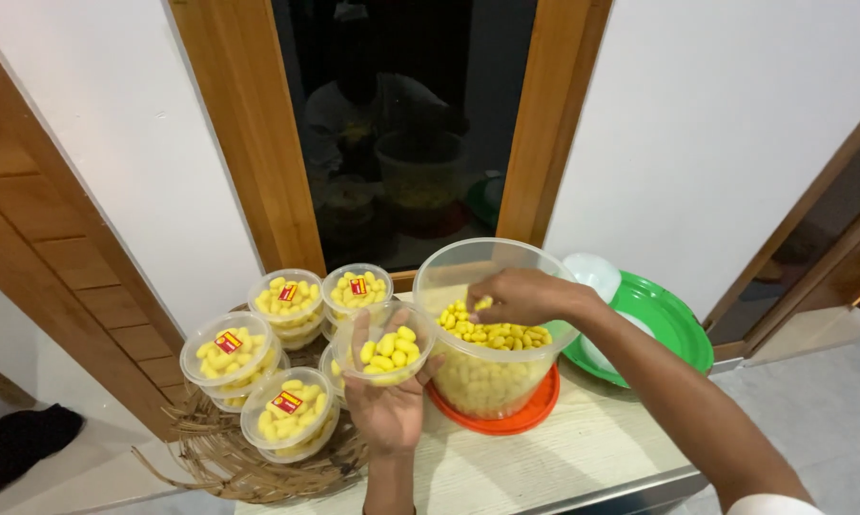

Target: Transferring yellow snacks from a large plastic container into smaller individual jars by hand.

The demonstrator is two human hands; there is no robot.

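My left hand (389, 408) holds a small clear round tub (384, 344) partly filled with yellow oval snacks, lifted just left of a big clear plastic tub (492, 324). The big tub is about half full of the same yellow pieces and stands on an orange lid (530, 416). My right hand (518, 297) reaches into the big tub from the right, fingers pinched on a few yellow pieces above the pile.
Several lidded small tubs of yellow snacks (232, 356) with red-and-yellow stickers are stacked on a woven tray (222, 458) at the left. A green plate (668, 319) with white lids (594, 273) sits at the right. A dark window (406, 124) with wooden frame faces me.
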